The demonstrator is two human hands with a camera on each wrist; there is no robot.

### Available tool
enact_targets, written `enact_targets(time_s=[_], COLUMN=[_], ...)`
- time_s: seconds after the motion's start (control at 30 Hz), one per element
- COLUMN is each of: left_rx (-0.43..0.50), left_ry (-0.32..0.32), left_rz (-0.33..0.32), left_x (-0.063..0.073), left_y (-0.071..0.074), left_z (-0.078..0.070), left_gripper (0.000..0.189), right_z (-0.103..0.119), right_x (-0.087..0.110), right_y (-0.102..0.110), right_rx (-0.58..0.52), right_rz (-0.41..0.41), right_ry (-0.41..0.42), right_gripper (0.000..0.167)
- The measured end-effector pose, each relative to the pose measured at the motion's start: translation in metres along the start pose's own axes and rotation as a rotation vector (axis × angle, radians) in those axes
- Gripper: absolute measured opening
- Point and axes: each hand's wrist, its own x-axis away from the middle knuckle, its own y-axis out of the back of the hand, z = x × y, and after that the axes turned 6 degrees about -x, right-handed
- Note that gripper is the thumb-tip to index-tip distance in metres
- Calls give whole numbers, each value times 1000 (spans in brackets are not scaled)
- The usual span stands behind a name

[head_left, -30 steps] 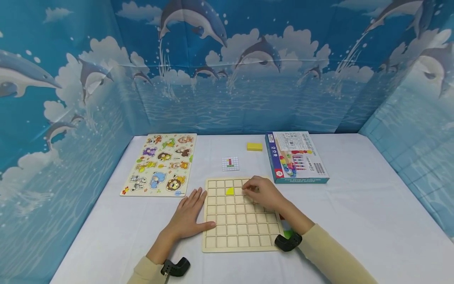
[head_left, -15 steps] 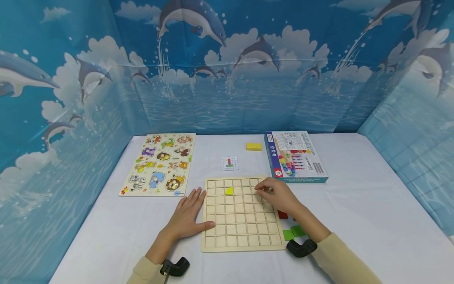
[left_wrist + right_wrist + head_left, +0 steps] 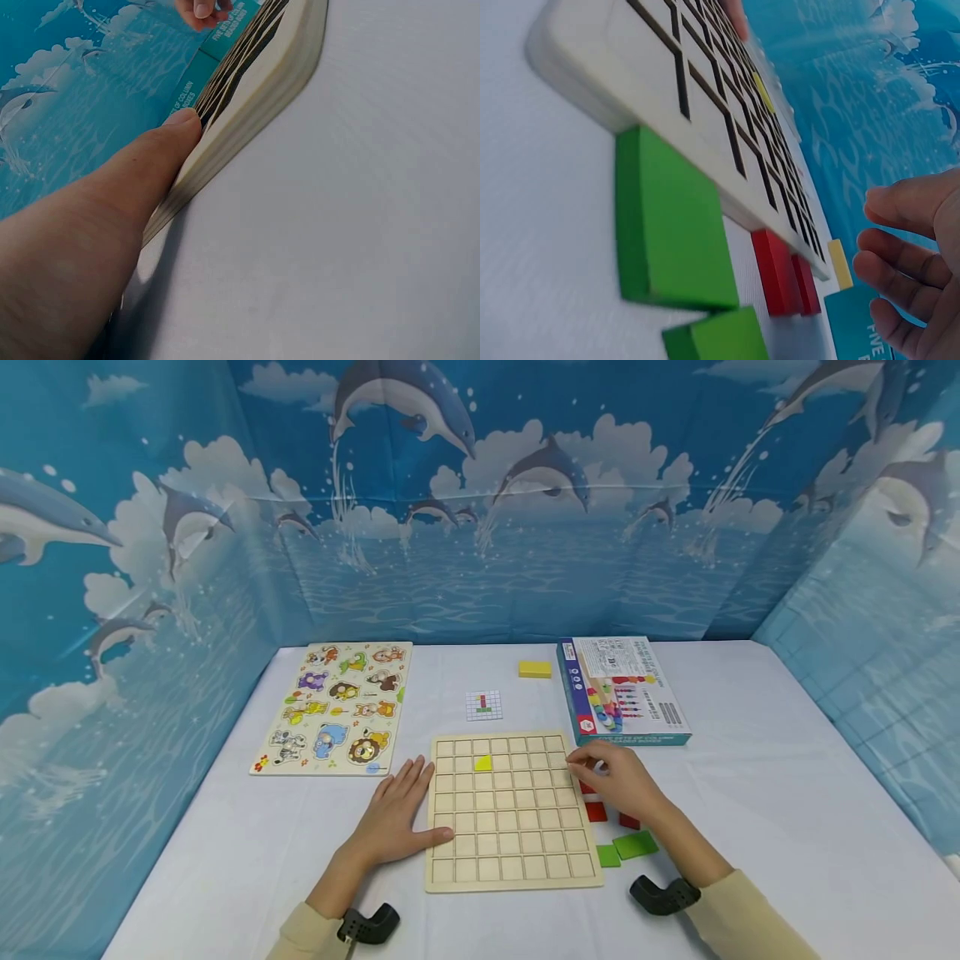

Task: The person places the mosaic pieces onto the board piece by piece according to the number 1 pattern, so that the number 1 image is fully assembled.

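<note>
A wooden grid board [image 3: 513, 893] lies flat in front of me. One small yellow tile [image 3: 482, 763] with a slanted side sits in a cell of its second row from the top. My left hand [image 3: 403, 818] rests at the board's left edge, fingers spread, with the thumb on the frame, as the left wrist view shows the thumb [image 3: 154, 165] over the rim. Just off the board's upper right corner is my right hand [image 3: 618, 781]. In the right wrist view its loosely bent fingers [image 3: 900, 259] stand apart from the thumb with nothing between them.
Right of the board lie green tiles [image 3: 635, 844] and red tiles [image 3: 596, 812]. A small pattern card [image 3: 483, 705], a yellow block [image 3: 535, 669] and a toy box [image 3: 637, 693] are behind it. An animal puzzle board [image 3: 330, 710] lies at the back left.
My right hand has moved rightward from over the board, near the yellow tile, to beyond its right edge, uncovering red and green tiles. The left hand has stayed put.
</note>
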Motion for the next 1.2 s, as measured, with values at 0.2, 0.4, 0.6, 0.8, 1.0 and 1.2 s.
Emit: enact_targets(time_s=[0.2, 0.4, 0.6, 0.8, 1.0, 1.2], left_rx=[3, 11, 3, 5, 4, 10], left_ry=[-1, -3, 1, 3, -5, -5], left_rz=[-6, -9, -7, -6, -9, -7], left_x=[0, 0, 0, 0, 0, 0], left_y=[-1, -1, 0, 0, 0, 0], left_z=[1, 0, -1, -1, 0, 0], left_gripper=[106, 106, 106, 106, 106, 106], right_z=[-7, -14, -21, -25, -29, -32], right_x=[7, 18, 26, 27, 26, 24], right_y=[6, 13, 14, 14, 13, 10], right_rx=[24, 23, 28, 27, 32, 43], right_rz=[-29, -48, -46, -51, -50, -25], right_ry=[-7, -47, -73, -75, -76, -96], right_gripper=[12, 12, 14, 14, 15, 24])
